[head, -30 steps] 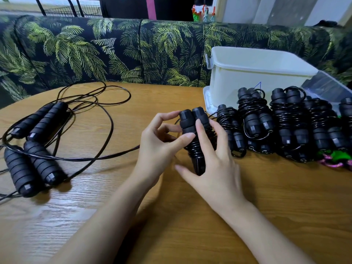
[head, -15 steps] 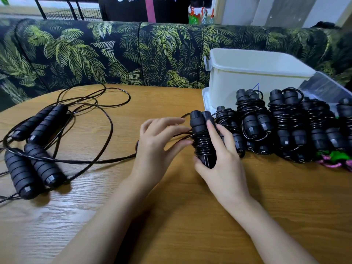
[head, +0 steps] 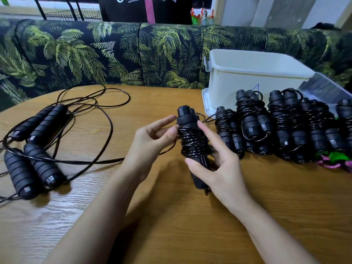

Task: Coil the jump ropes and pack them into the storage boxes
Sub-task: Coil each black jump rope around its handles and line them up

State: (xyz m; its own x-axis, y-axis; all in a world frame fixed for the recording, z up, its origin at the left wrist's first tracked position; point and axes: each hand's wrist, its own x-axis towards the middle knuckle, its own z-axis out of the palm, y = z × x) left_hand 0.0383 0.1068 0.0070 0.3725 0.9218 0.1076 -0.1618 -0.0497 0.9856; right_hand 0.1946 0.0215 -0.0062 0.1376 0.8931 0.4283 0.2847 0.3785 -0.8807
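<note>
Black cord-wrapped jump-rope handles (head: 192, 141) now stand nearer, more upright.
Right hand (head: 221, 168) grips them steady; left hand (head: 150, 143) pinches loose black cord (head: 114, 161), likely for winding.

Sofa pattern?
The sofa has green palm fronds on black; head view shows it.
</note>
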